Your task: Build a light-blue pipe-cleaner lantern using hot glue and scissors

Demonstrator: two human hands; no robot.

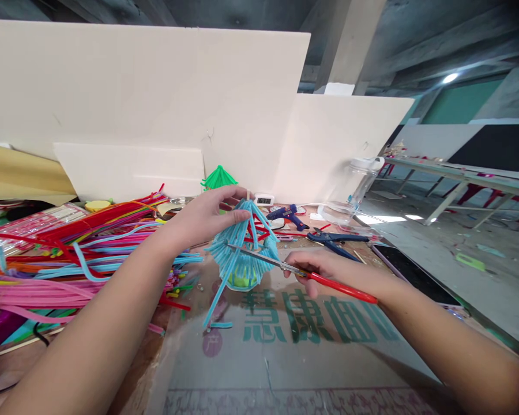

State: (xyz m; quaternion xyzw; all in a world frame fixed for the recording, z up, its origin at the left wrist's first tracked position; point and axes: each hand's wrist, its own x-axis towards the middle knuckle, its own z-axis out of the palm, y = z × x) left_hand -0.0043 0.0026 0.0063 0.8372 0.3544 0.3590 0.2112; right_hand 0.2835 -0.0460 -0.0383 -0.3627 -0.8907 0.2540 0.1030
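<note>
My left hand [225, 213] is closed around the upper part of a light-blue pipe cleaner model [225, 245], a cone-like roof with red strips showing inside and a yellow-green piece at its base. One long blue pipe cleaner [219, 294] sticks out below the roof edge toward me. My right hand [311, 268] grips red-handled scissors [341, 286], whose blades reach left across the front of the model at that long strip. Whether the blades touch it, I cannot tell. A short blue offcut [220, 325] lies on the mat just in front.
Bundles of coloured pipe cleaners [34, 294] crowd the left side. Behind the model stand a green cone roof [219, 177] and a small digital display [264, 199]. To the right lie a glue gun [289, 217], blue pliers [337, 237], a phone [415, 274] and a clear jug [352, 187].
</note>
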